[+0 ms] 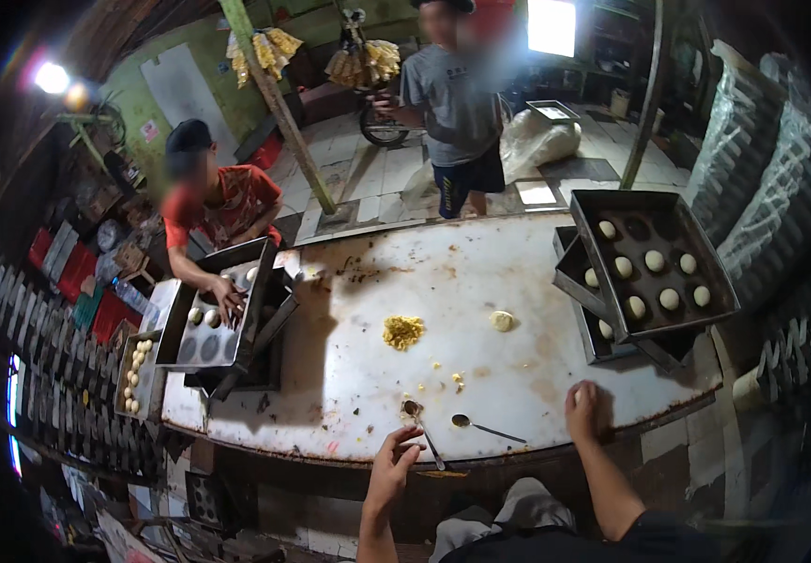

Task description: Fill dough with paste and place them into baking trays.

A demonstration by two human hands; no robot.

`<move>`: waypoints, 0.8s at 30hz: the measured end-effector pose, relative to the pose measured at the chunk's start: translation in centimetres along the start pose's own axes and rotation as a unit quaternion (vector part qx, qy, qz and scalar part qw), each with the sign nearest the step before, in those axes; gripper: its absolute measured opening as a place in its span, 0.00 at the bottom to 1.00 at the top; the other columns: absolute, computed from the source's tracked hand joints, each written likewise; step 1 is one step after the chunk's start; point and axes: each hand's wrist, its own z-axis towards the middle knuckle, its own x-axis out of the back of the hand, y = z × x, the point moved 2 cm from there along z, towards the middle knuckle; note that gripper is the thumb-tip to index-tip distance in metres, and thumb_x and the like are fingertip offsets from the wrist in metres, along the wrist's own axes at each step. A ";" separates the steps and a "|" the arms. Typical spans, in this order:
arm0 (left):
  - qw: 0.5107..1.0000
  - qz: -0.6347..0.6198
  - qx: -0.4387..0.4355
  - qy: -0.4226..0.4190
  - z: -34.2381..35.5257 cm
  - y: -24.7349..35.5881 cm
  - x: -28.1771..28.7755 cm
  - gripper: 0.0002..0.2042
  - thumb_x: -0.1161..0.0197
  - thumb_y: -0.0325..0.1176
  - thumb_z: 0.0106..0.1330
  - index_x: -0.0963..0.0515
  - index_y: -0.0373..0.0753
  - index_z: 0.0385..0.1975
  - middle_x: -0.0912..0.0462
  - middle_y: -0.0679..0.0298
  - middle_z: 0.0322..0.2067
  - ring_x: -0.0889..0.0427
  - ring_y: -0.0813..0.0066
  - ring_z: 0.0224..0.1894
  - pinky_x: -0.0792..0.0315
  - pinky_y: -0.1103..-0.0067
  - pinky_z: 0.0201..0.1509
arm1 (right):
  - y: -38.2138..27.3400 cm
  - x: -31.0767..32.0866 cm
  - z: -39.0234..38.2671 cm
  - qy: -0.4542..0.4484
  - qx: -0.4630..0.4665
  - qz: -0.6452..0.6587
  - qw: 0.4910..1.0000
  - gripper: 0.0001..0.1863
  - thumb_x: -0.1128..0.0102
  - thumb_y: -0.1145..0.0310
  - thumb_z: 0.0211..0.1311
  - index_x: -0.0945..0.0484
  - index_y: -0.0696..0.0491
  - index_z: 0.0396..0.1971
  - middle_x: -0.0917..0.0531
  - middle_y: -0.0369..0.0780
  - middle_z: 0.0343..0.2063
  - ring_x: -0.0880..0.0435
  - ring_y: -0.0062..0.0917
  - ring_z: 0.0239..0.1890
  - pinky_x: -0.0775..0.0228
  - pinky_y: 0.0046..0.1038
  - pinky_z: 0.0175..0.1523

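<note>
My left hand (394,465) hovers at the table's near edge, fingers bent and apart, with nothing held. Just beyond its fingertips a spoon (429,441) lies on the tabletop, its bowl dark. A second spoon (490,429) rests to the right of it. My right hand (583,411) rests on the near right part of the table with its fingers curled in, and I see nothing in it. Farther in, a heap of yellow crumbly filling (403,332) sits left of a pale round piece of dough (502,321). Yellow crumbs (458,379) are scattered between these and the spoons.
Stacked metal trays (649,324) with dough balls stand at the right. At the left, a person in red (227,202) reaches into another dark tray (180,352); a smaller tray of dough balls (122,403) sits beside it. Another person (452,103) stands beyond the table.
</note>
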 end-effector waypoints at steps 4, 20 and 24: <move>0.997 0.016 0.028 -0.074 3.3 2.4 -4.4 0.22 0.41 0.34 0.74 0.30 0.35 0.65 0.21 0.57 0.59 0.19 0.70 0.55 0.28 0.74 0.59 | 3.8 3.1 -1.3 -0.028 0.060 0.041 0.997 0.08 0.37 0.76 0.58 0.24 0.57 0.37 0.23 0.49 0.41 0.25 0.50 0.47 0.33 0.50 0.53; 0.885 0.435 -0.132 0.096 33.5 -7.9 -17.9 0.26 0.34 0.35 0.64 0.29 0.32 0.60 0.23 0.43 0.55 0.28 0.42 0.60 0.35 0.56 0.66 | 7.3 9.4 0.6 -0.267 -0.443 0.514 0.684 0.14 0.38 0.67 0.70 0.22 0.57 0.50 0.17 0.43 0.44 0.18 0.35 0.48 0.25 0.37 0.54; 0.833 0.537 -0.125 0.047 32.9 -8.4 -22.9 0.17 0.36 0.37 0.66 0.22 0.36 0.52 0.19 0.48 0.49 0.23 0.50 0.55 0.30 0.59 0.58 | 4.4 21.7 11.7 -0.472 -0.382 0.658 0.445 0.18 0.50 0.70 0.77 0.26 0.65 0.58 0.18 0.47 0.50 0.14 0.38 0.51 0.20 0.35 0.52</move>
